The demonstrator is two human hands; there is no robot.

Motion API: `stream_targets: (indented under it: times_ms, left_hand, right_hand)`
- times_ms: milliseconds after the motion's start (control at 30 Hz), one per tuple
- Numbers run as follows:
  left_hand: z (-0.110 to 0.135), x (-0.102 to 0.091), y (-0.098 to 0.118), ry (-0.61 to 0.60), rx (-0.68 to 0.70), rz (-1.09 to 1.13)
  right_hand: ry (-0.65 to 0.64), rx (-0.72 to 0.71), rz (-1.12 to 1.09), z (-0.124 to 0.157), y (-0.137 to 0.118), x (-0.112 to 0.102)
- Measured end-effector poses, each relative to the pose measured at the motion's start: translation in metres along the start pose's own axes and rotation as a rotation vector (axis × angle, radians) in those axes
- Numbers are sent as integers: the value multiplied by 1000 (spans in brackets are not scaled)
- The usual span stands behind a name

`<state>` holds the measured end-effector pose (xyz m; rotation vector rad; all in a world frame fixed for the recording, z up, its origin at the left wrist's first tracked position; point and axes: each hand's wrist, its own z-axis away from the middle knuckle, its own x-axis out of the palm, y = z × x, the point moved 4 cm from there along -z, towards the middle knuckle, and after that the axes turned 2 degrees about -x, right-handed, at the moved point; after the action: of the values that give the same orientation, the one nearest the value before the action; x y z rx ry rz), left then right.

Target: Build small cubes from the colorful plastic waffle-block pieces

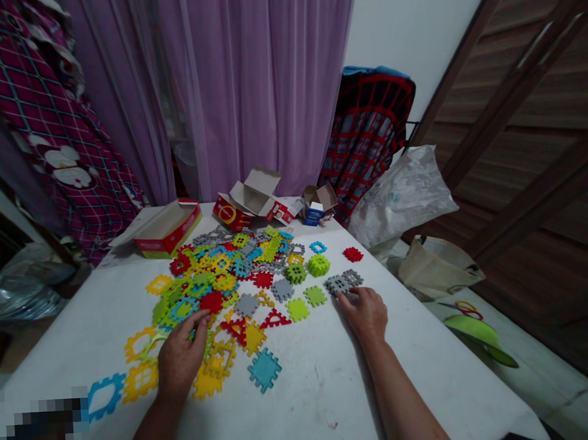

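Over the near left side of a mixed pile of notched plastic building pieces (222, 262) is my left hand (179, 357). Its fingers are loosely bent and apart, with the tips close to a red square piece (212, 302); I see nothing held. My right hand (369, 316) has its thumb and bent fingers at the near edge of grey windowed building pieces (337, 284). Left of these are two rounded light-green stacks of pieces (319, 265) and flat green squares (297, 309). A blue square (265, 369) lies nearer me, between my hands.
At the table's (327, 389) far edge stand an open red box (169, 230), another red box with raised flaps (254, 205) and a small blue box (314, 212). A red piece (353, 253) lies near the right edge. A plastic bag (401, 195) hangs beyond it.
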<state>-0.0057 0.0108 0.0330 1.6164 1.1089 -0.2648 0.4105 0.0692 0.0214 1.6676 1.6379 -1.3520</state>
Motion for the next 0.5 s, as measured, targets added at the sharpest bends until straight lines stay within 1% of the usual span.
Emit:
stream_targets:
  times_ms: [133,333,500]
  left_hand:
    - [0,1,0,-2,-2,2]
    - [-1,1,-2,7,-2,-5]
    - [-1,0,-1,-1,-7,-1]
  right_hand:
    - [-19,9,6,-1,-1,0]
    - [-10,-1,-5,0,-4,-3]
    - [-46,11,12,0,-6,-5]
